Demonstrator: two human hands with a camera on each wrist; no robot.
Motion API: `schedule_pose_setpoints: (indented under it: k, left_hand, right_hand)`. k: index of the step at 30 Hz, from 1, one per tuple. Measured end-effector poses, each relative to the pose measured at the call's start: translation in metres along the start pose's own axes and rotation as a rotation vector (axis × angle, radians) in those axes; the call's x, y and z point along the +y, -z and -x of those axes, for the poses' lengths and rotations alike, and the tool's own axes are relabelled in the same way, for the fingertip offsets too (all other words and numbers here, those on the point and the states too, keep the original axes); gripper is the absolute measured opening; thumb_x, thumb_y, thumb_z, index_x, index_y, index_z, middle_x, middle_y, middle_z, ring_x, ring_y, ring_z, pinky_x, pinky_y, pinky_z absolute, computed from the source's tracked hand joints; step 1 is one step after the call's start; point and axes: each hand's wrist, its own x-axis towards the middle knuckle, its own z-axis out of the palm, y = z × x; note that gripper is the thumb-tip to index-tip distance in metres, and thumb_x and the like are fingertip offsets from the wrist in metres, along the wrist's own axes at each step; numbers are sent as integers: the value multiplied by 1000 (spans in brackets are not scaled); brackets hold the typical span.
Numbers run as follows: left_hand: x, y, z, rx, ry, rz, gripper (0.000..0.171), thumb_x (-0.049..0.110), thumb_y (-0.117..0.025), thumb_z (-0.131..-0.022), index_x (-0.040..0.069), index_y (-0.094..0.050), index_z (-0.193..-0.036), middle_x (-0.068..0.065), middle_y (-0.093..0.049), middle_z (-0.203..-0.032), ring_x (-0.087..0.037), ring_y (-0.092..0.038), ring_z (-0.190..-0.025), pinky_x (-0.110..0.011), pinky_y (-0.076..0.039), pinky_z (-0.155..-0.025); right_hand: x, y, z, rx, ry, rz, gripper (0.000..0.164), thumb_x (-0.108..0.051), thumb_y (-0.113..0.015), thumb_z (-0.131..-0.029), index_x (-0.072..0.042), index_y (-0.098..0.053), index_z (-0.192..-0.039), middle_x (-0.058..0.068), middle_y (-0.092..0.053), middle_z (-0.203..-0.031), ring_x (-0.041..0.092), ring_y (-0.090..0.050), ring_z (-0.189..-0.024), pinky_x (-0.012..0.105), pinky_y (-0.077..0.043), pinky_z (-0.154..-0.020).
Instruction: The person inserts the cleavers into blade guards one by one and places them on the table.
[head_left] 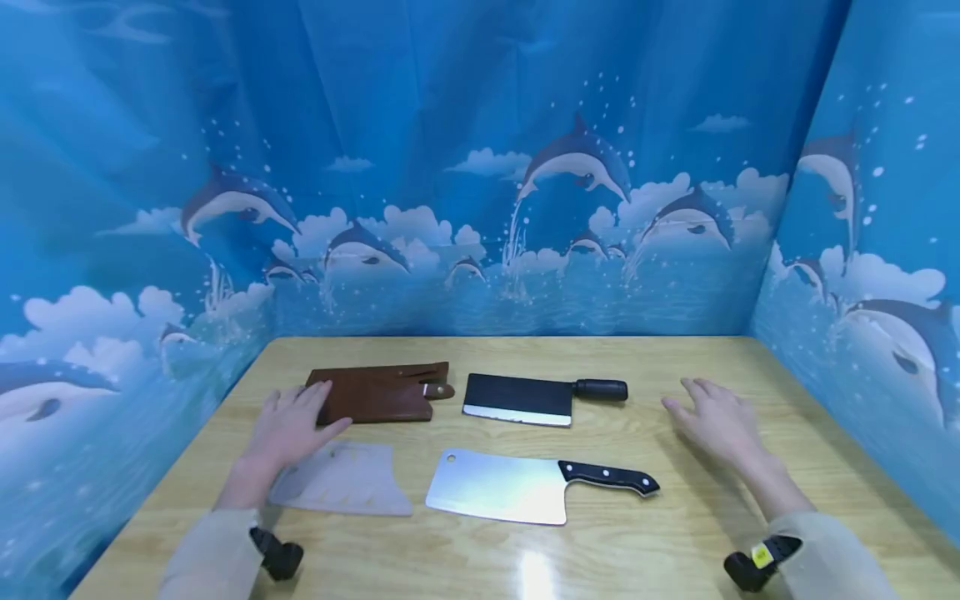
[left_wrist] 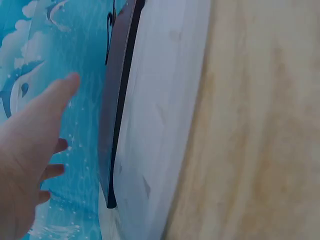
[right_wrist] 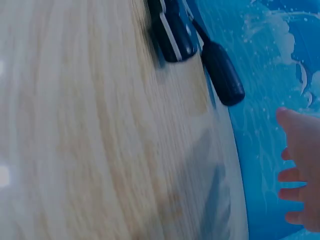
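Observation:
My left hand (head_left: 288,429) has its fingers extended and overlaps the left end of a brown leather knife sheath (head_left: 386,396) with a strap and snap. Just below that hand lies a translucent white blade guard (head_left: 345,487); the left wrist view shows the guard (left_wrist: 160,100) beside the dark edge of the sheath, the hand apart from both. To the right of the sheath lies a black-bladed cleaver (head_left: 517,396), its handle pointing right. In front of it is a silver cleaver (head_left: 498,487) with a black riveted handle. My right hand (head_left: 723,425) is held with relaxed fingers, right of both handles, and holds nothing.
The wooden table (head_left: 600,550) ends at the back and sides against a blue curtain (head_left: 420,275) printed with dolphins. Black camera mounts (head_left: 281,560) sit on both wrists. Bare tabletop shows along the front, around the cleavers and under the right hand.

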Motion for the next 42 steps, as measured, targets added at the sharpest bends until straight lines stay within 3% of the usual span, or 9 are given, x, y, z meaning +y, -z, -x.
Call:
schedule_pose_setpoints:
  k: [4,8,14,20,30,37,42]
  left_hand:
    - [6,2,5,68,-75,-28,56,41,-57,-89,-3,-57,-123,-24,-58,-117,-42,-52,-109,-59,-36,-91]
    - [10,2,14,124,-151,-40,45,37,-62,-86,-1,-65,-111,-18,-65,-103,-36,-60,-96,-54,-44,-83]
    - [13,-1,29,99,-246,-1,63,49,-65,-80,0,-59,-120,-17,-62,-109,-36,-58,-100,-52,-45,-81]
    - [12,-12,40,94,-328,53,85,60,-68,-70,0,-51,-129,-22,-54,-122,-43,-51,-109,-58,-39,-87]
    - [15,-12,47,-74,-371,104,106,74,-65,-59,0,-46,-133,-24,-45,-134,-48,-39,-121,-65,-25,-96]
    - [13,-14,46,-45,-377,83,106,70,-70,-56,1,-47,-132,-23,-50,-126,-43,-45,-115,-63,-30,-94]
    - [12,-16,46,-56,-354,85,105,70,-69,-58,2,-46,-134,-21,-51,-127,-40,-48,-114,-61,-35,-90]
  right_hand:
    - [-17,3,4,42,100,-17,50,-35,-51,-94,7,-55,-122,31,-51,-121,50,-47,-110,61,-38,-87]
    - [-35,2,7,64,203,-56,37,-28,-60,-90,2,-63,-113,23,-60,-111,41,-57,-99,53,-46,-80]
    - [-59,-2,9,32,270,-111,33,-26,-65,-87,-2,-66,-109,17,-64,-105,31,-62,-89,47,-50,-74]
    - [-73,-8,11,-89,308,-235,39,-32,-65,-86,-2,-65,-111,11,-65,-104,24,-61,-88,40,-51,-71]
    - [-87,-13,17,-320,413,-328,41,-32,-66,-85,-1,-64,-111,9,-65,-103,17,-61,-85,32,-51,-72]
    - [-89,-18,17,-375,478,-299,41,-32,-68,-83,-2,-64,-111,0,-63,-95,15,-59,-83,32,-49,-71]
    - [-90,-23,17,-391,504,-261,43,-32,-70,-81,-3,-64,-112,2,-61,-100,18,-58,-87,37,-49,-76]
